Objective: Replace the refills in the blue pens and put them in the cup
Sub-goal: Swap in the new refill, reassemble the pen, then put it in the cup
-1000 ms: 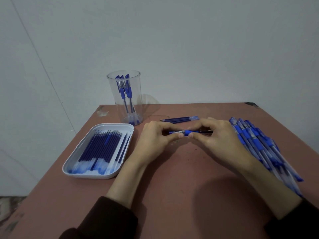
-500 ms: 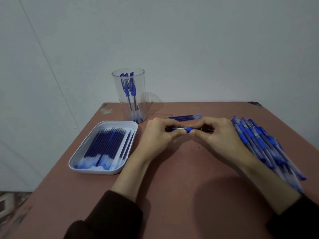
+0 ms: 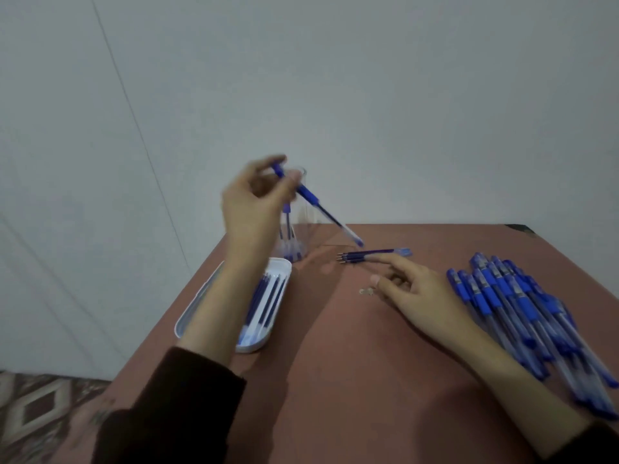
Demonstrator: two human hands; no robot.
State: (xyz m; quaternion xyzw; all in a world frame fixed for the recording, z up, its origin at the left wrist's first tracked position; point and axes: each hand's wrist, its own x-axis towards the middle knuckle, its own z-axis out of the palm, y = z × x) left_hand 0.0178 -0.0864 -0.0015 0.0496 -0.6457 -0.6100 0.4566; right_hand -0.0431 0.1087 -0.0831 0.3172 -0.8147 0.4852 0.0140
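My left hand (image 3: 254, 199) is raised in front of the clear plastic cup (image 3: 303, 209) and grips a blue pen (image 3: 318, 205) by its tip end, the pen slanting down to the right beside the cup. The cup holds a few blue pens and is partly hidden behind my hand. My right hand (image 3: 412, 289) rests low over the table with fingers spread, its fingertips by a small bundle of used refills (image 3: 371, 255). A pile of blue pens (image 3: 522, 316) lies at the right. A white tray of new refills (image 3: 268, 303) sits under my left forearm.
The reddish-brown table (image 3: 351, 380) stands against a plain grey wall. A tiny pale object (image 3: 365, 291) lies on the table by my right thumb. Patterned floor shows at the lower left, past the table's left edge.
Both hands held one pen together at the table's middle. My left hand has now lifted that pen up to the cup, and my right hand has let go and stays low.
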